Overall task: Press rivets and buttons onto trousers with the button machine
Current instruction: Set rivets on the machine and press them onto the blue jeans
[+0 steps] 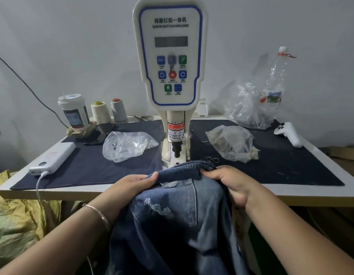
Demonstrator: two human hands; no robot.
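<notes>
Head view, far left: a white power bank (53, 158) is lying on the dark mat with its cable hanging over the table (330, 192) edge; a cup (74, 111) and two thread cones (101, 112) are standing behind it.

Left bag: a clear bag (128, 145) holding what look like small metal pieces is sitting just left of the machine — I am judging these to be rivets or buttons.

Left hand: my left hand (130, 185) is gripping the trousers (182, 205) at the waistband, fingers curled into the denim.

Trousers: the waistband is lying bunched at the table's front edge, just short of the lower die (178, 163); the legs are hanging down toward me.

Machine: the servo button machine (170, 56) is standing in the middle, its punch (176, 150) raised and nothing lying under it.

Right hand: my right hand (229, 183) is clutching the other side of the waistband, fingers folded round the cloth.

Right bag: another clear bag (231, 143) is lying right of the machine, a white controller-like handle (289, 133) beyond it.

Progress: I am seeing no button or rivet on the denim that shows — so on this pair I am judging the pressing as not yet begun; feeding the waistband under the punch is what is left.
</notes>
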